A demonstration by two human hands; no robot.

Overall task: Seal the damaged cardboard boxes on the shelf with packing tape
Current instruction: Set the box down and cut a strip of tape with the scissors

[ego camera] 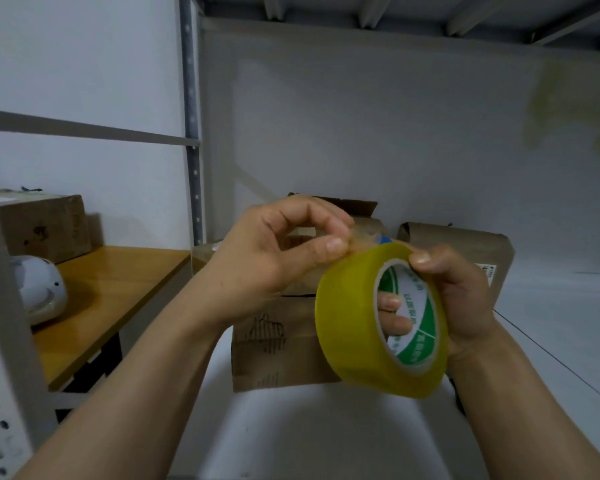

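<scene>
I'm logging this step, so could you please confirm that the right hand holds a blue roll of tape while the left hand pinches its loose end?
Not quite: the roll of tape is yellow, not blue, as the head view shows. The rest stands: the right hand holds it and the left hand pinches its loose end.

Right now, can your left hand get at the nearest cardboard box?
Probably yes: the left hand hangs right in front of the cardboard box, nothing between them, though it pinches the tape end off the tape roll.
</scene>
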